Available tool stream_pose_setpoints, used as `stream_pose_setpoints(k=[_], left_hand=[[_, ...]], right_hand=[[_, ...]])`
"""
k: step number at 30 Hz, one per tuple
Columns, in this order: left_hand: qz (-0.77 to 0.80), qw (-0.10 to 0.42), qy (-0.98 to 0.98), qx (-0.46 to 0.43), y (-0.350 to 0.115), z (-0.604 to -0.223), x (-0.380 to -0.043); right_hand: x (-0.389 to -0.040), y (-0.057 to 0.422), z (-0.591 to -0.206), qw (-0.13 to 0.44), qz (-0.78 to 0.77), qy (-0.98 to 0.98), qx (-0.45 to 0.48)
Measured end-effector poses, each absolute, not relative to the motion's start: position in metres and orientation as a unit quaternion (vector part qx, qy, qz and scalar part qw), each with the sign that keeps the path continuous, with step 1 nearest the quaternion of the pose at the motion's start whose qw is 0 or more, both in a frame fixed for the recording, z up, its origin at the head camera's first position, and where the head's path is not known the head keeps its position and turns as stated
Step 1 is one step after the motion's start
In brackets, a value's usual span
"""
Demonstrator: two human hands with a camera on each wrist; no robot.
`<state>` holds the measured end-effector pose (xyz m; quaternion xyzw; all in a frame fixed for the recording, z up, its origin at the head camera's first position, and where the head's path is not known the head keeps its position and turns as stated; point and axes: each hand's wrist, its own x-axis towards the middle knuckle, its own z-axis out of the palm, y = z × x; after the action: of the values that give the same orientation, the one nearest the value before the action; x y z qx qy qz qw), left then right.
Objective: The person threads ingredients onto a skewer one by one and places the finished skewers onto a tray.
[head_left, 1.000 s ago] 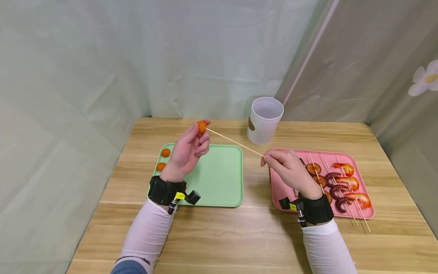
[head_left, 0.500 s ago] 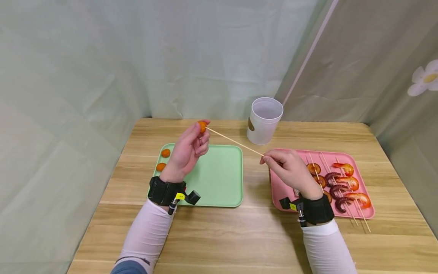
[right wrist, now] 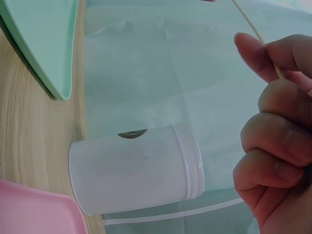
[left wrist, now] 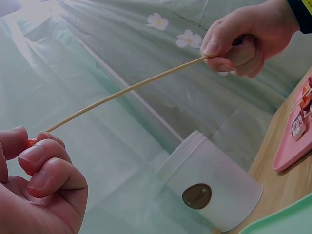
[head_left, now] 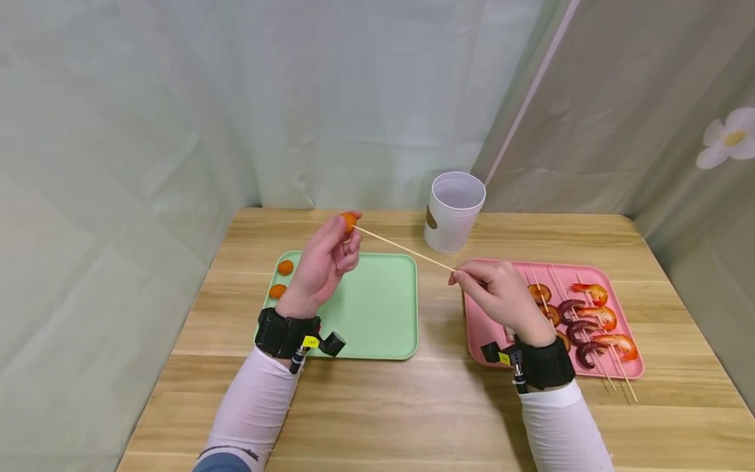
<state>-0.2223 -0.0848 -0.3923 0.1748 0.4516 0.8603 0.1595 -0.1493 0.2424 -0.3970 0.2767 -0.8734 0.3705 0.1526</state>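
My left hand (head_left: 327,259) pinches a small orange ball-shaped food piece (head_left: 349,223) between thumb and fingers, raised over the back of the green tray (head_left: 377,308). My right hand (head_left: 501,294) pinches the other end of a thin wooden skewer (head_left: 404,248), close to the pink tray (head_left: 486,328). The skewer spans the gap between both hands, its far tip meeting the orange ball. In the left wrist view the ball is mostly hidden by the fingers. Two more orange balls, one of them an orange ball (head_left: 286,267), lie at the green tray's left edge.
A white cup (head_left: 454,213) with a brown oval label stands behind the trays. On the pink tray lie skewers of shrimp (head_left: 601,319), octopus tentacles (head_left: 580,328) and round brown slices (head_left: 539,293). Curtains (head_left: 377,98) rise behind the wooden table (head_left: 413,413).
Both hands keep their hold on the ball and skewer and stay almost in place. The whole head view has shifted slightly downward.
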Motion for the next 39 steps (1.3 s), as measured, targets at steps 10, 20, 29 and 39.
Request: stream_pose_setpoints(k=[10,20,29,39], left_hand=[[0.839,0.131,0.501,0.170,-0.084,-0.390,-0.220],[0.829,0.107,0.523,0.163,-0.072,-0.388,-0.211],[0.831,0.097,0.520,0.171,-0.074,-0.389,-0.210],[0.865,0.018,0.458,0.205,-0.064,-0.390,-0.202]], right_hand=[[-0.147,0.240,-0.392,0.145,0.366,-0.882,0.258],[-0.147,0.226,-0.398,0.139,0.370,-0.878,0.270],[-0.146,0.217,-0.403,0.147,0.329,-0.893,0.269],[-0.139,0.192,-0.404,0.203,0.302,-0.885,0.291]])
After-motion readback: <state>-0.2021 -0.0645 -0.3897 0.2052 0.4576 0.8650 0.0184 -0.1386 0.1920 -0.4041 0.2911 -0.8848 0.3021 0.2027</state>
